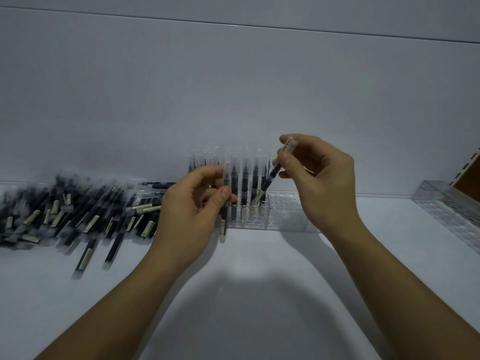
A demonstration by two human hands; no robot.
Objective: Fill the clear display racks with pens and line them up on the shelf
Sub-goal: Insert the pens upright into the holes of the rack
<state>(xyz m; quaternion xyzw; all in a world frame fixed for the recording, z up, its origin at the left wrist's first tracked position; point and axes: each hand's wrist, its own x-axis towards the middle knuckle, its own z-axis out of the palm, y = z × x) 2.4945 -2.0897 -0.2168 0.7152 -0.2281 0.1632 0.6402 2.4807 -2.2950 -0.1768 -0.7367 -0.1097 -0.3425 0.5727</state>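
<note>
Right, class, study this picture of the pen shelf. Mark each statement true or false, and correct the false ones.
1. The left hand and the right hand each hold a pen. True.
2. The pile of loose pens lies to the right of the middle rack. False: it lies to the left.
3. The middle rack is completely full. False: the holes in its right part are empty.
4. The right hand's pen is tilted, with its lower end at the middle rack. True.
5. The second clear rack, at the far right, holds no pens. True.
</note>
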